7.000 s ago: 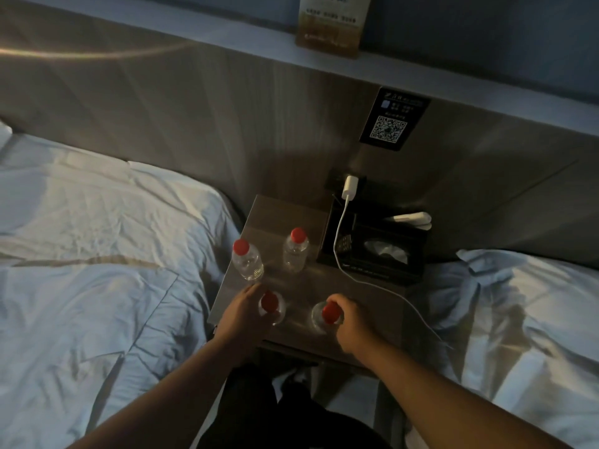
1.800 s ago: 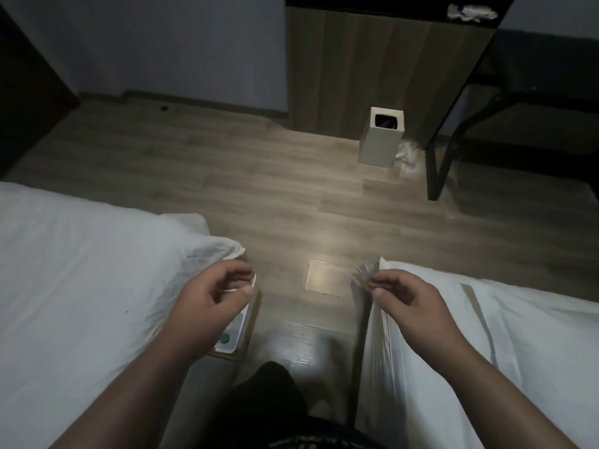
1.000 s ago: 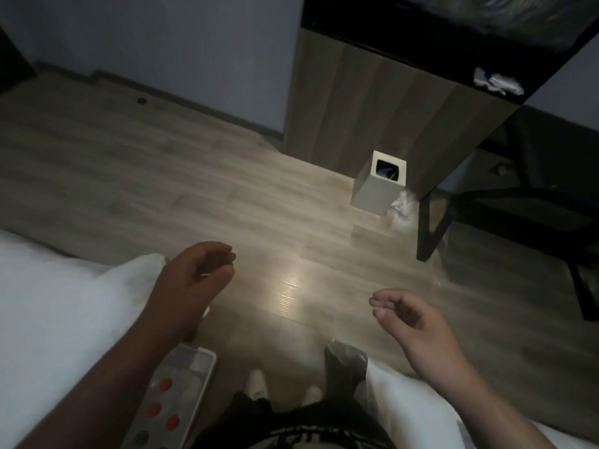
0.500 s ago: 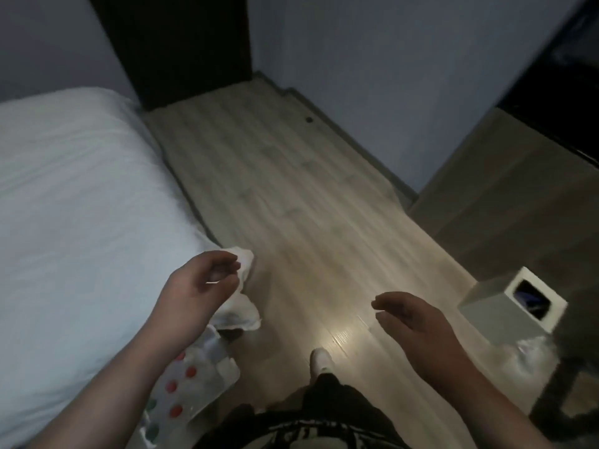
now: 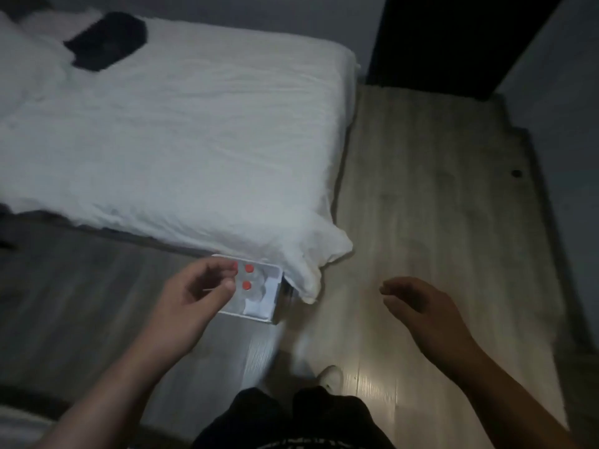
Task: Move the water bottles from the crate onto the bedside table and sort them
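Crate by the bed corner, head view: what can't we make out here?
- Bottle count: the left hand covers the near-left part of the crate; only a few red caps show.
- Crate's far side: tucked under the white bedding.
- Bottle bodies: dim and motion-blurred, no labels readable.
- Left hand's grip: fingers curled, contents unclear.
- Dark item on the bed: blurred, unidentifiable.
- Bedside table: out of frame.
- Right hand: open, empty.

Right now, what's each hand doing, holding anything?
Left hand: fingers curled, empty, over the crate of red-capped bottles.
Right hand: open, loosely curled, empty, over the floor.
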The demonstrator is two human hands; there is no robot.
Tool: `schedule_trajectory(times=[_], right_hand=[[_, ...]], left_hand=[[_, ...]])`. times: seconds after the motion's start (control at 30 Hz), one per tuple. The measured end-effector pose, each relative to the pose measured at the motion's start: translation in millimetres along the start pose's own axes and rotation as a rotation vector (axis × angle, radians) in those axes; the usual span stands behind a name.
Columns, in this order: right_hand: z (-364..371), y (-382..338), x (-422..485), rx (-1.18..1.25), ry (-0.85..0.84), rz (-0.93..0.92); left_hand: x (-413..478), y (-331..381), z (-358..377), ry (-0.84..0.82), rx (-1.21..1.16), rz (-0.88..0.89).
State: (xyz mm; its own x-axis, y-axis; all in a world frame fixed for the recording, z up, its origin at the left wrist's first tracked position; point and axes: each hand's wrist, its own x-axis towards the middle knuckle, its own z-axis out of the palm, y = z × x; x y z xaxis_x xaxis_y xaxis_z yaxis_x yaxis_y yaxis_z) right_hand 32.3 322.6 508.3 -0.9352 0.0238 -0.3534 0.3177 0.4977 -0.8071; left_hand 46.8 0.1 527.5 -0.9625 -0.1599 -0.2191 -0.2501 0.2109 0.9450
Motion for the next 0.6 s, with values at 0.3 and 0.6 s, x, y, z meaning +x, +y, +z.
schedule_trajectory(times=[0.3,0.6], right_hand=[[83,-52,-16,-0.078,-0.263,-0.184],[140,-72,-35,-0.102,-0.439,-0.28]], left_hand=[[-106,-45,-74,0.3,-0.108,-0.016],[-177,-102,-81,0.408,-0.211,-0.114]])
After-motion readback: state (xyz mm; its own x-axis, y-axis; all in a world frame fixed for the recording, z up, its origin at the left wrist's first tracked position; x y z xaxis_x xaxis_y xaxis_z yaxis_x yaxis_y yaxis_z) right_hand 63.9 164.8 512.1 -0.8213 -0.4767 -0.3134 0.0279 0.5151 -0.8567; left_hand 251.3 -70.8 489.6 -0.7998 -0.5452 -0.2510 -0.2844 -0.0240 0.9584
